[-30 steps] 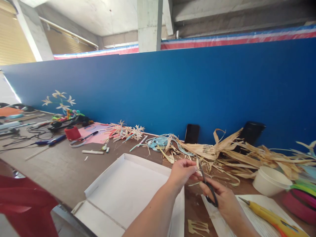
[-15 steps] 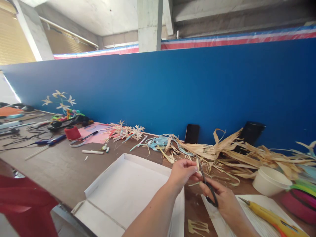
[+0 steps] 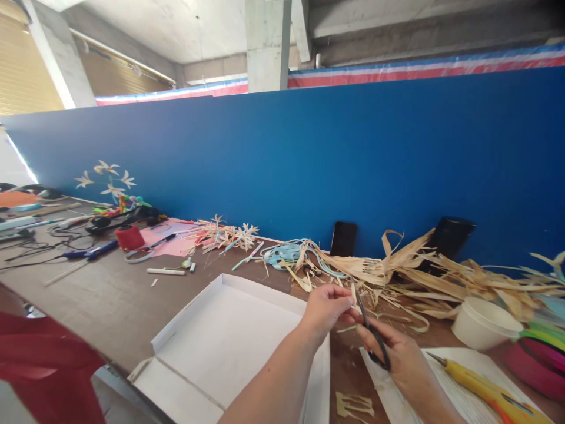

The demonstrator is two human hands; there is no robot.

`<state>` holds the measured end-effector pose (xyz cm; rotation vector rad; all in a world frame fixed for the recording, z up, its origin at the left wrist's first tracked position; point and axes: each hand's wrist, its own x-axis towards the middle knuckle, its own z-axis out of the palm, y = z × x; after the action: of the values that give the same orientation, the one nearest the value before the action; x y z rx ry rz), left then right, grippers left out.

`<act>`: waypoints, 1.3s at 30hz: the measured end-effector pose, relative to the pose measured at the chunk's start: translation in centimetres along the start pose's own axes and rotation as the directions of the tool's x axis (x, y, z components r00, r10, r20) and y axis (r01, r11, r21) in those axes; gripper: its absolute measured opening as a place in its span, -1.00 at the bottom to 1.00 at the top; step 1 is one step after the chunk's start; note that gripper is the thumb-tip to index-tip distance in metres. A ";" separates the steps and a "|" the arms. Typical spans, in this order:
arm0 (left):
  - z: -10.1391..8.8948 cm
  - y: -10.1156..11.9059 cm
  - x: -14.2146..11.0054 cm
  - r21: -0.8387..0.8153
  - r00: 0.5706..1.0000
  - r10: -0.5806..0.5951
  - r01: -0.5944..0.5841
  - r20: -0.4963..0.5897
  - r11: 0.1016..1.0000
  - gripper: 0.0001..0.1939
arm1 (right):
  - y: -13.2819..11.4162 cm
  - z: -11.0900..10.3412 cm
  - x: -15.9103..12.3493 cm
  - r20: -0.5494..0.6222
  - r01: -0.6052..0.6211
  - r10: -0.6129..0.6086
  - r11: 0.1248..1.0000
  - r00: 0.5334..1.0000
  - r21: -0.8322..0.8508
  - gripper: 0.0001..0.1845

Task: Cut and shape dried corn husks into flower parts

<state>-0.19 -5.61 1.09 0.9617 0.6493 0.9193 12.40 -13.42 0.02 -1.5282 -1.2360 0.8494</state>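
My left hand [image 3: 329, 307] pinches a small pale strip of dried husk [image 3: 354, 294] between thumb and fingers, just past the right edge of a white cardboard box lid [image 3: 238, 330]. Close beside it, my right hand [image 3: 392, 347] is wrapped around black-handled scissors [image 3: 375, 338]. Their blades point up and lie right against the strip; whether they touch it I cannot tell. Beyond both hands spreads a heap of dried husks [image 3: 424, 271]. A few cut pale pieces [image 3: 354, 405] lie on the table below my hands.
A yellow glue gun [image 3: 481, 383] rests on a printed sheet at the right, near a cream tub [image 3: 485, 321] and a pink roll [image 3: 538, 359]. Two phones, one of them [image 3: 343, 238] upright, lean on the blue partition [image 3: 273, 159]. Red thread [image 3: 129, 237] and husk flowers [image 3: 245, 235] stand leftward.
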 end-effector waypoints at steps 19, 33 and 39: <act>0.0 -0.1 0.1 -0.005 1.000 0.021 -0.021 -0.010 1.000 -0.72 | 0.3 -0.1 -0.4 0.020 -0.014 0.013 0.999 1.000 0.039 -0.49; -0.1 -0.2 0.2 -0.009 1.000 0.027 -0.027 -0.003 1.000 -0.70 | -0.2 -0.2 -0.3 -0.004 0.032 -0.032 0.998 0.999 -0.047 -0.52; -0.1 -0.2 0.2 -0.003 1.000 0.018 -0.018 -0.005 1.000 -0.72 | -0.8 0.0 -0.5 -0.022 0.046 -0.047 0.997 0.999 -0.066 -0.54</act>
<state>-0.06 -5.43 0.83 0.9643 0.6446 0.9382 12.07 -13.88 0.76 -1.5513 -1.2888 0.7651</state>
